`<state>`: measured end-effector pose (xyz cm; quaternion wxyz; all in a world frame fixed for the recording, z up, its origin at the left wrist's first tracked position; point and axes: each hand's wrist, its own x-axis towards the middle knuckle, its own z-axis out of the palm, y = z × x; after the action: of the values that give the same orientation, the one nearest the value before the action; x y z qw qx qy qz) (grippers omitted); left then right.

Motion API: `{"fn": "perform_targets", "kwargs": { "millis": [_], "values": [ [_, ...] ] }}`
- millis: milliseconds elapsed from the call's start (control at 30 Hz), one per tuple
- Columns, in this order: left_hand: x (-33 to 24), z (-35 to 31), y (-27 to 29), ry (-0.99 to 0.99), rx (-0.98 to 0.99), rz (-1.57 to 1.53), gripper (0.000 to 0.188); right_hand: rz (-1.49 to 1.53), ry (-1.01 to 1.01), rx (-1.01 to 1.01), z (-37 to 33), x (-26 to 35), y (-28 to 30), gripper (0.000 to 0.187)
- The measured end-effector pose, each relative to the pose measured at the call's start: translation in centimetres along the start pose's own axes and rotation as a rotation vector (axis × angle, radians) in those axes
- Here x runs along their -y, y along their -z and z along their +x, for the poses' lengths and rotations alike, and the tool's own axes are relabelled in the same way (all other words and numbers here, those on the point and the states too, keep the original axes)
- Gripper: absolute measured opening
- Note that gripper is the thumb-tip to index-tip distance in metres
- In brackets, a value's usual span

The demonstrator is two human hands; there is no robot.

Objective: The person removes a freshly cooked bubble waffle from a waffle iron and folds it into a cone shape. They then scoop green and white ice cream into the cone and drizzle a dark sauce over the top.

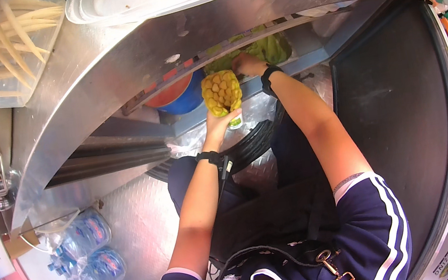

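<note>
My left hand (219, 128) is closed around the lower end of a yellow bubble waffle (222, 90), rolled into a cone with its bumpy side facing up. A bit of white and green wrapper (236, 121) shows below it by my fingers. My right hand (250, 65) reaches under the counter's edge to green lettuce leaves (275, 47) in a container. Its fingers are curled together at the leaves; what they grip, if anything, is hidden. The waffle stands just left of my right hand.
A blue tub (188, 101) with reddish contents sits left of the waffle, beneath the steel counter (123, 45). A black door panel (393, 109) stands open at right. Coiled black hose (251, 146) lies near my knees. Packed water bottles (94, 269) stand at lower left.
</note>
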<state>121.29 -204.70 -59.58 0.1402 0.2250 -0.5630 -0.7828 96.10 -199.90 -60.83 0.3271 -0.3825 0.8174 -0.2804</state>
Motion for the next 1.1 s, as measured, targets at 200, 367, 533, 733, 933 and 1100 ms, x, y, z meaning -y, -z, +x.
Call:
{"fn": "perform_targets", "kwargs": {
  "millis": [200, 367, 533, 733, 933, 1100],
  "values": [
    [0.1, 0.0, 0.2, 0.05, -0.009, -0.001, 0.057, 0.319, -0.046, 0.041, -0.8, -0.5, 0.8, 0.008],
    [-1.0, -1.4, 0.7, 0.019, -0.083, -0.152, 0.059, 0.652, -0.124, -0.035, -1.0, -1.6, 1.2, 0.012],
    [-6.0, -7.3, 2.1, 0.155, -0.085, -0.388, 0.061, 0.478, -0.136, -0.033, -0.5, -2.9, 3.8, 0.028],
    [-7.6, -13.7, 2.4, 0.081, -0.081, -0.304, 0.075, -0.372, 0.049, -0.215, 0.5, -1.6, 0.8, 0.027],
    [-9.4, -17.2, 1.6, 0.082, -0.062, -0.302, 0.084, -0.303, 0.101, -0.173, 1.2, -2.9, 0.9, 0.031],
    [-8.8, -17.1, 0.6, 0.135, -0.032, -0.214, 0.084, -0.321, 0.13, -0.294, 3.0, -5.4, 1.6, 0.044]
  ]
}}
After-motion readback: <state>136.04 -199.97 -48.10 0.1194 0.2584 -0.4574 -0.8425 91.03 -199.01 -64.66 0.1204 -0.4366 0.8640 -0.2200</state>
